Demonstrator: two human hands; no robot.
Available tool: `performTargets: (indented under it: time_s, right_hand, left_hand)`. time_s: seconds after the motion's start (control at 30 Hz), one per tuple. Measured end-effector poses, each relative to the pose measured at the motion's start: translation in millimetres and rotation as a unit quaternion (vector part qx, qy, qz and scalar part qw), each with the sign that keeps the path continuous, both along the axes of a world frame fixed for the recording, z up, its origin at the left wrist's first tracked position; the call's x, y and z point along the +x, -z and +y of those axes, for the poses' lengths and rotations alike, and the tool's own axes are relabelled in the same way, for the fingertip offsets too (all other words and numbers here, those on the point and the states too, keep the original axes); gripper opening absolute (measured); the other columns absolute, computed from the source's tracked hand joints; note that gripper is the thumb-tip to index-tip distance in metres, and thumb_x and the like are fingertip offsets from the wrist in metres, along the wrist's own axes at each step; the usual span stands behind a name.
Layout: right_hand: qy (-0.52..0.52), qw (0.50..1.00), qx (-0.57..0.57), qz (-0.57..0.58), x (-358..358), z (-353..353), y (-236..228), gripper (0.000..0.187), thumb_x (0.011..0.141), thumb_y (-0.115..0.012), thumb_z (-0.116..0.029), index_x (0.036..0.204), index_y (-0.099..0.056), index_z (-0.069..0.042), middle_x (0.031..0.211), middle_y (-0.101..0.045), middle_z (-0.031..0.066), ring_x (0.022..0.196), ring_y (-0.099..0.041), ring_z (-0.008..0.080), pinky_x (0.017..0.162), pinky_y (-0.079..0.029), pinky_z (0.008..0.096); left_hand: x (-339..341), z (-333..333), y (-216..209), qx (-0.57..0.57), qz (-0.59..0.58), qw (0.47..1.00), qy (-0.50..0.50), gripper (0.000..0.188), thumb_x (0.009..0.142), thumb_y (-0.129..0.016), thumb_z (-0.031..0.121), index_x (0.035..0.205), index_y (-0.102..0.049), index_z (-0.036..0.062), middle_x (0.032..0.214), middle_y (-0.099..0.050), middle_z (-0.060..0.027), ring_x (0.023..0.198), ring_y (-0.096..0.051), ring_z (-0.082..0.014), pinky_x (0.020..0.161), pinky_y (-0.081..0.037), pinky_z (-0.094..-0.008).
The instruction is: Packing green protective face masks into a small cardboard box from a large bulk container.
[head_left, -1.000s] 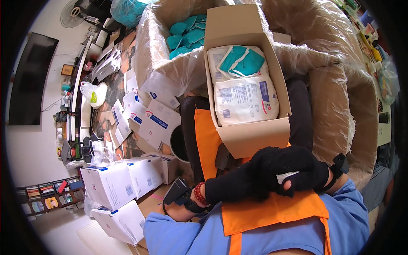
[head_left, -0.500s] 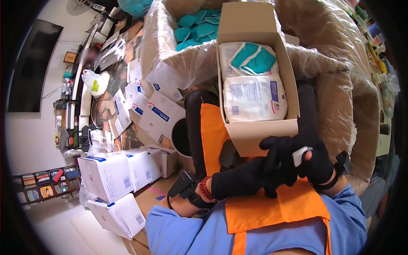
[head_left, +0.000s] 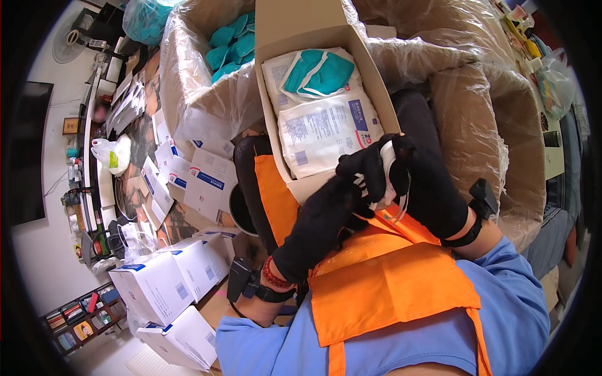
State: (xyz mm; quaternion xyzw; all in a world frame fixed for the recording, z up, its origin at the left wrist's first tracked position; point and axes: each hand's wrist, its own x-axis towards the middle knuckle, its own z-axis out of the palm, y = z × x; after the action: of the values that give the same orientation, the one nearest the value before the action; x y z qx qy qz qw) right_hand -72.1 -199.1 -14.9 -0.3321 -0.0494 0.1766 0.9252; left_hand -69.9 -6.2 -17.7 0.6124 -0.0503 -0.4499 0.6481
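Observation:
On my lap rests an open cardboard box (head_left: 301, 188), its flap standing up at the far side. White printed packets (head_left: 329, 135) fill it, and a teal face mask (head_left: 320, 74) with white straps lies on the far one. Just off the box's near right corner, my two black-gloved hands are together. My left hand (head_left: 360, 182) has its fingers closed at a small white item with thin strips (head_left: 389, 182). Beside it, my right hand (head_left: 407, 160) is closed on the same item from the right. Gloved fingers cover much of it, so its kind is unclear.
Plastic-lined cartons stand beyond; the left one (head_left: 210, 106) holds many teal masks (head_left: 235, 47). More lined cardboard (head_left: 464, 119) is at the right. White boxes (head_left: 157, 285) are stacked at lower left, with flattened white boxes (head_left: 204, 178) on the floor. An orange apron (head_left: 382, 285) covers my front.
The view has shifted, so the box appears farther left. My hands have come up closer to the box's near right corner, and more of the white item shows between them.

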Motion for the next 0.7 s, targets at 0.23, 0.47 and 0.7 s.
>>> performTargets:
  time_s: [0.23,0.47,0.7]
  right_hand:
    - [-0.007,0.993,-0.106,0.051,-2,-2,-14,0.034,0.096,-0.051,-0.029,0.090,-0.062,0.002,0.082,-0.065,0.0132,0.078,-0.064,0.0216,0.077,-0.050,0.0320]
    - [-0.053,0.995,-0.069,0.042,2,-12,-4,0.035,0.095,-0.052,-0.031,0.091,-0.062,0.002,0.083,-0.065,0.0130,0.078,-0.064,0.0202,0.078,-0.051,0.0318]
    - [0.034,0.986,-0.016,0.162,-1,-5,8,0.031,0.096,-0.050,-0.029,0.083,-0.058,-0.003,0.084,-0.062,0.0122,0.081,-0.062,0.0215,0.081,-0.049,0.0321]
  left_hand:
    - [11,5,-3,-0.127,0.154,0.977,-0.069,0.057,0.092,-0.056,0.016,0.143,-0.036,-0.0016,0.128,-0.055,-0.0130,0.110,-0.061,-0.0230,0.093,-0.050,-0.0315]
    - [14,-3,-9,-0.233,0.184,0.955,0.006,0.066,0.086,-0.060,0.019,0.143,-0.033,-0.0040,0.116,-0.061,-0.0155,0.098,-0.066,-0.0235,0.083,-0.054,-0.0335]
    - [20,-3,1,-0.224,0.257,0.940,-0.015,0.029,0.095,-0.058,0.019,0.115,-0.053,-0.0010,0.090,-0.065,-0.0109,0.073,-0.067,-0.0202,0.069,-0.057,-0.0334]
